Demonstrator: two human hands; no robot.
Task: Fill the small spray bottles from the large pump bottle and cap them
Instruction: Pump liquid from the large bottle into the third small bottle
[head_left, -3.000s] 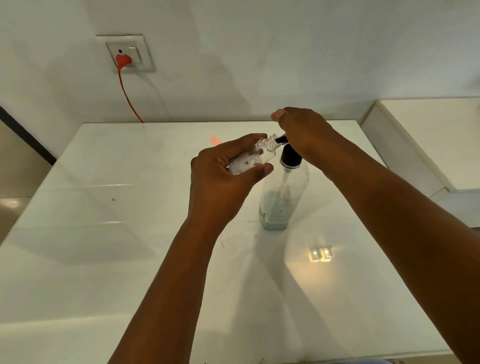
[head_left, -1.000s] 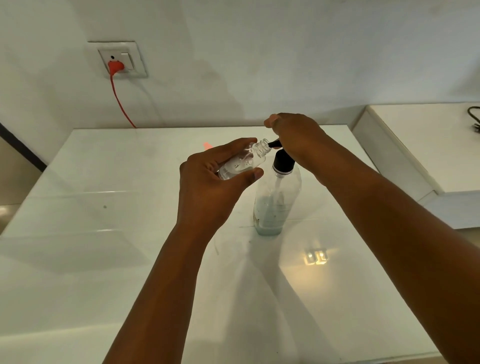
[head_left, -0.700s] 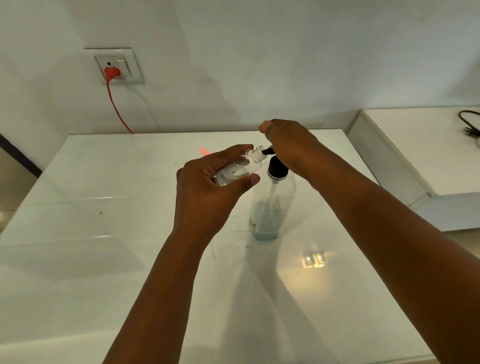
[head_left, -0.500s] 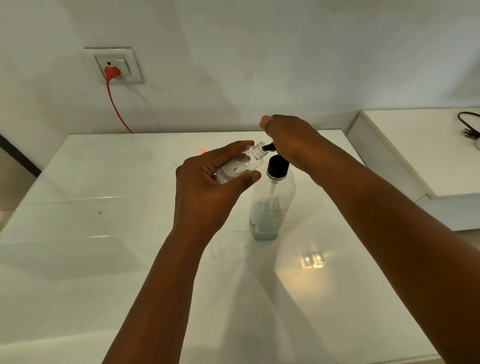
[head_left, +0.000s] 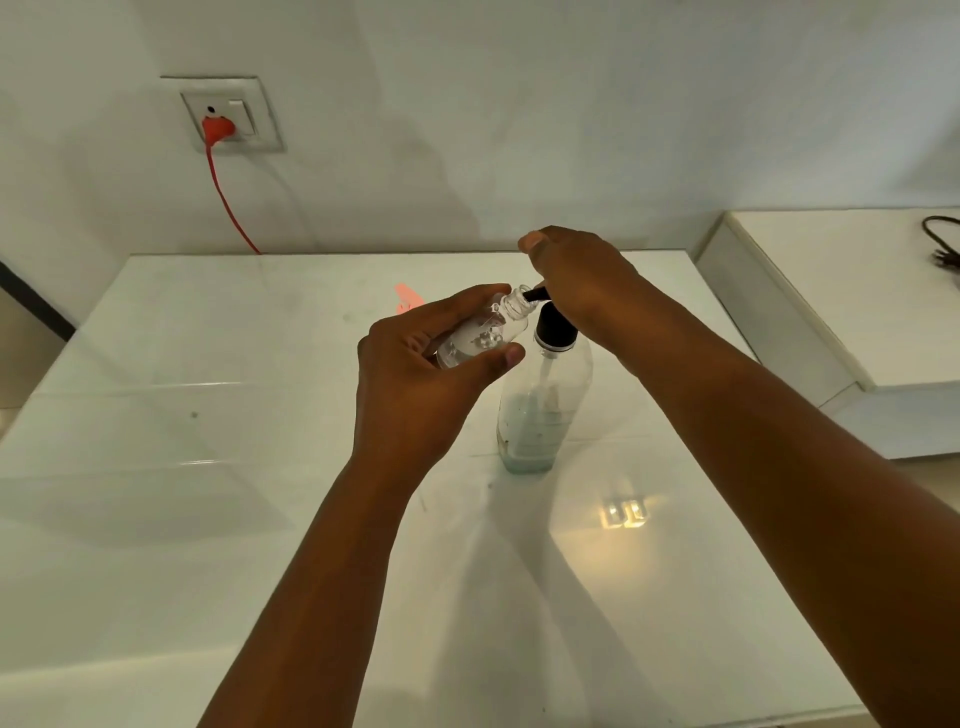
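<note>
A large clear pump bottle (head_left: 540, 410) with a black pump collar stands upright on the white table (head_left: 208, 467), with a little pale liquid at its bottom. My right hand (head_left: 582, 275) covers and presses on the pump head; only the black nozzle tip shows. My left hand (head_left: 426, 374) grips a small clear spray bottle (head_left: 483, 332), tilted with its open neck against the nozzle. The small bottle has no cap on. Some clear liquid sits inside it.
A wall socket (head_left: 223, 117) with a red plug and red cord hangs behind the table's far left. A small orange object (head_left: 408, 301) lies on the table beyond my left hand. To the right stands a lower white surface (head_left: 841, 301) with a black cable at its edge.
Both hands keep their hold at the pump nozzle. The view has shifted slightly; my right hand has bobbed a little over the pump head. The small bottle stays at the nozzle.
</note>
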